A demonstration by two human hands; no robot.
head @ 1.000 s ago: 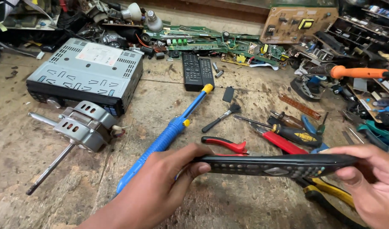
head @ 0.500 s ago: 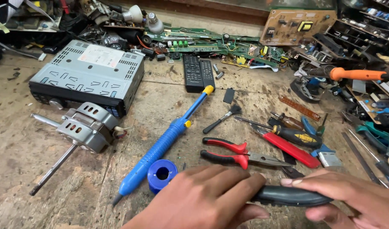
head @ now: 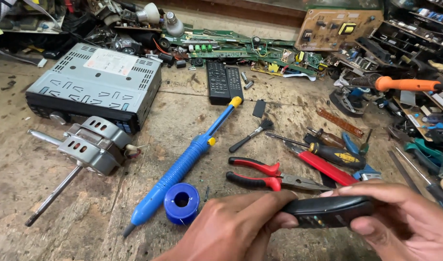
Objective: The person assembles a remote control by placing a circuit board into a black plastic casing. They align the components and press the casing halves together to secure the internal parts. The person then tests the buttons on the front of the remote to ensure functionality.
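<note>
Head view | left hand [head: 231, 227] and right hand [head: 400, 217] pinch opposite ends of black remote [head: 328, 211], probably steadying it | blue solder spool [head: 182, 202] just left of left fingertips

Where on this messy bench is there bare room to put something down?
Bare wood shows left of the blue desoldering pump, below the motor, and between the car stereo and the two black remotes. It is crowded right of the pump, around the red pliers and screwdrivers, and along the back by the circuit boards.
</note>
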